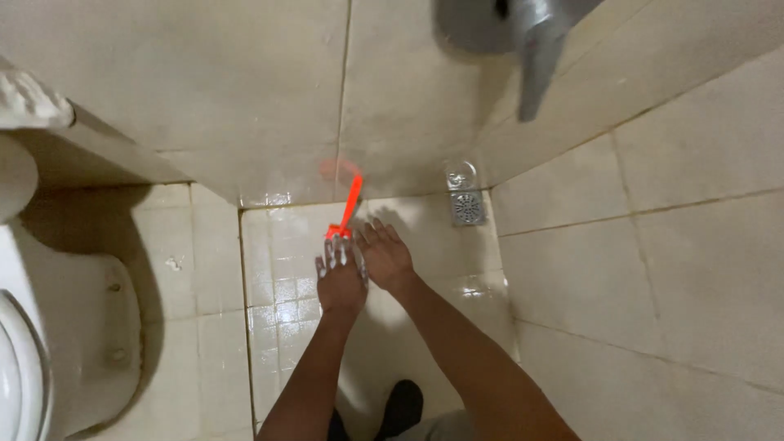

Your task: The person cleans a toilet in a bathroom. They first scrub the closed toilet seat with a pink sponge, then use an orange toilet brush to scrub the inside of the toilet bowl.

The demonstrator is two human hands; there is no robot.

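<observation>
1. The left hand (341,276) is stretched low over the floor, back up, its fingers spread and flecked with white foam. Its grip appears to rest on the head of an orange brush (346,214); whether the fingers close round it cannot be told.
2. The right hand (384,253) lies just beside the left, touching it at the thumb side, fingers extended flat and holding nothing, the grip open.
3. The orange brush is slim, bright plastic: a thin straight handle slants up towards the wall, and a wider head sits on the floor at the left fingertips. A faint orange reflection shows on the glossy wall above it.
4. The floor (286,327) beneath the hands is small square cream tile, wet and shiny, with fine grout lines.
5. A round metal floor drain (468,207) with a perforated grate in a square frame sits in the corner, near the right hand but apart from it.
6. The walls (653,245) are large smooth beige tiles with thin seams.
7. At the left edge stands a white ceramic toilet (73,327), rounded, with bolt caps on its base.
8. A grey metal fixture (531,49) juts out above, blurred.
</observation>
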